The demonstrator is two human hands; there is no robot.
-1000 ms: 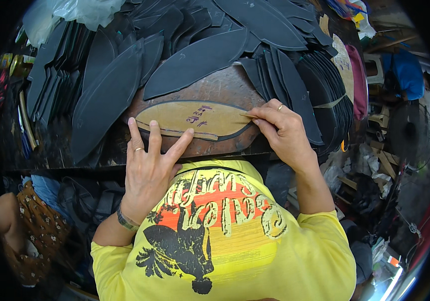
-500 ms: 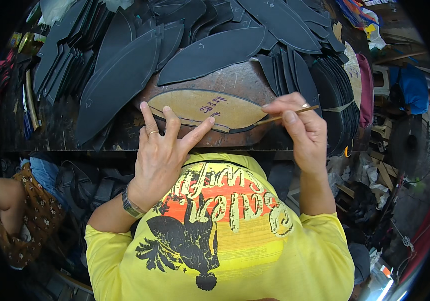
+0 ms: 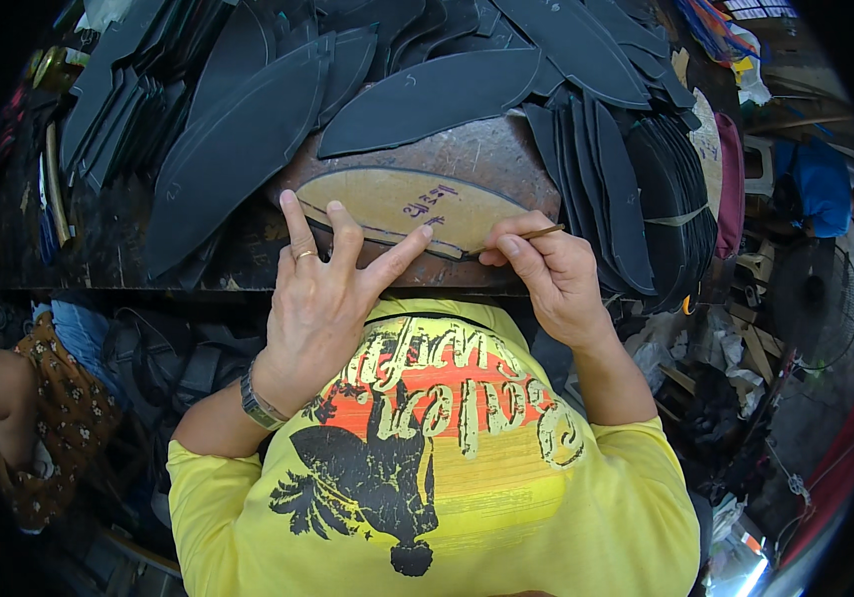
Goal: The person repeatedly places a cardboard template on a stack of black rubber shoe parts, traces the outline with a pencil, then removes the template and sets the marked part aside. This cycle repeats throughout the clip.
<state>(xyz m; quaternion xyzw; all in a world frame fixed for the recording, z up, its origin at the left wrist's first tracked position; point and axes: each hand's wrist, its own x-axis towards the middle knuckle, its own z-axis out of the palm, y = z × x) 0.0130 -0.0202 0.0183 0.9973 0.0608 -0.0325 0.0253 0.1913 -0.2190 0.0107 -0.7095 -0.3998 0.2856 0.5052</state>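
Tan template, leaf-shaped, inked: lies flat over a black under-piece, which shows as a narrow dark margin, on a worn brown board.

Left hand: fingers spread, tips resting along the template's near side.

Right hand: pinches a thin stick at the template's near right edge; tip unclear.

Handling note: even fingertip pressure should prevent slipping; the stick is best kept close to the rim.

Beyond: loose black leaf-shaped pieces; rightward, a banded black stack.
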